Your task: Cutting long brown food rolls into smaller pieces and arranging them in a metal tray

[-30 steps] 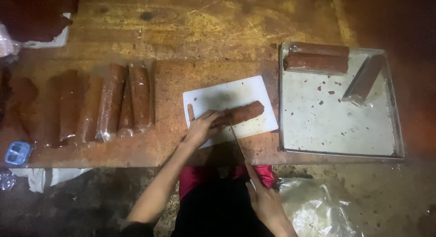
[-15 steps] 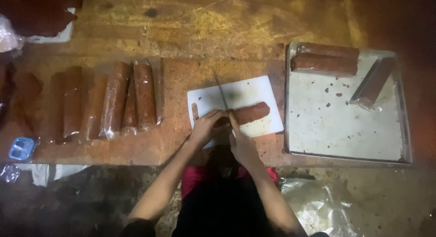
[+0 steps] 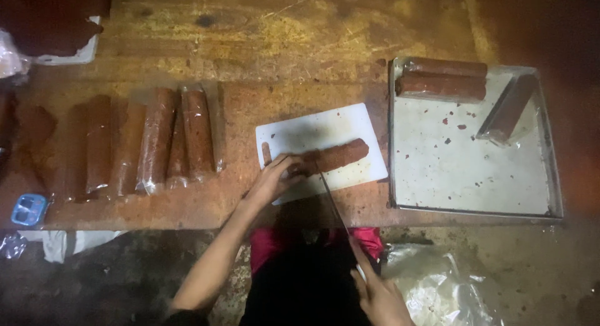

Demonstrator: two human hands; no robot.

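On the white cutting board, the left hand pinned the brown roll steady at its cut end. Right hand gripped the knife, blade laid against the roll, slicing.

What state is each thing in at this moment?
Brown roll: unwrapped, lying on the cutting board.
Left hand: pressing the roll's left end.
Right hand: gripping the knife.
Wrapped rolls: side by side, in plastic.
Metal tray: holds three rolls.
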